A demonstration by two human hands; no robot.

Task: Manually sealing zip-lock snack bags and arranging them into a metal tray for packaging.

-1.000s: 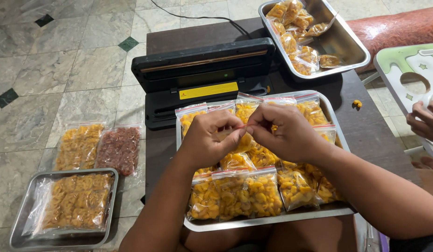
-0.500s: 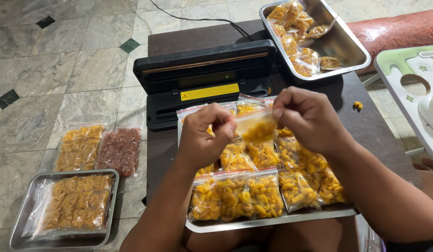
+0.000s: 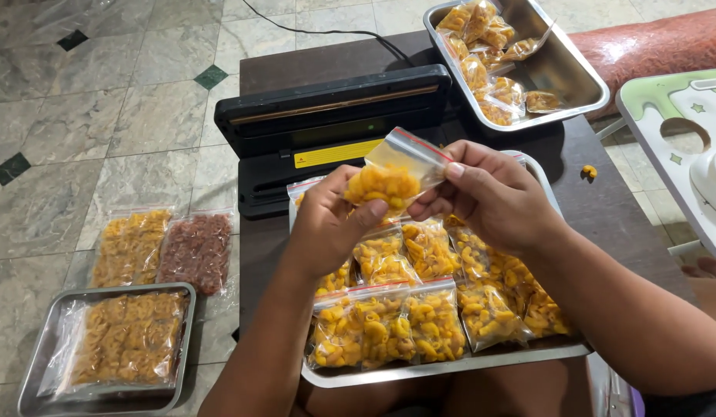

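Both hands hold one small clear zip bag of yellow pasta shells (image 3: 389, 179) above a metal tray (image 3: 451, 367). My left hand (image 3: 331, 224) grips the bag's filled lower part with thumb and fingers. My right hand (image 3: 489, 197) pinches its upper right edge by the red zip strip. Several more filled bags (image 3: 420, 309) lie packed in the tray beneath. A black vacuum sealer (image 3: 327, 131) with a yellow label sits just beyond the tray on the dark table (image 3: 613, 224).
A second metal tray (image 3: 566, 69) with several filled bags stands at the table's far right. On the tiled floor at left lie a tray of pasta (image 3: 111, 347), a yellow bag (image 3: 130, 245) and a reddish bag (image 3: 194, 251). A white-green plastic table (image 3: 682, 139) is at right.
The hands lifted one bag out of the tray and raised it toward the camera, turning it. Another person's hand at the right edge has left the view.
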